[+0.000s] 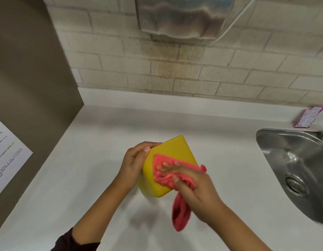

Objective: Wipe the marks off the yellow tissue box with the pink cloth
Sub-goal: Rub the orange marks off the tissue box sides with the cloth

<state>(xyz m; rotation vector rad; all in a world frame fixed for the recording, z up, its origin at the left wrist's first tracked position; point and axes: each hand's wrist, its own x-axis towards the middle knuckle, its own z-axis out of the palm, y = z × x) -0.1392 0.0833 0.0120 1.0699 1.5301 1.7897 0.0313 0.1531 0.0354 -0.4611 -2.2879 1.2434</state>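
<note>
Yellow tissue box (172, 151) sits tilted at centre frame over the white table (84, 178). We press the pink cloth (168, 176) against its upper face, right hand (197, 189) clenched on the cloth, left hand (134, 163) clasping the box's left edge. Wiping seems underway; next we'd sweep across toward the far corner. A steel sink (293, 160) lies right.

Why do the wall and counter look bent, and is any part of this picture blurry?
Head view: the wide-angle lens bows the brick wall and the counter edge. The hanging end of the pink cloth and the pink packet look smeared. Soft shadows fall below the yellow tissue box; the sink shows glare.
</note>
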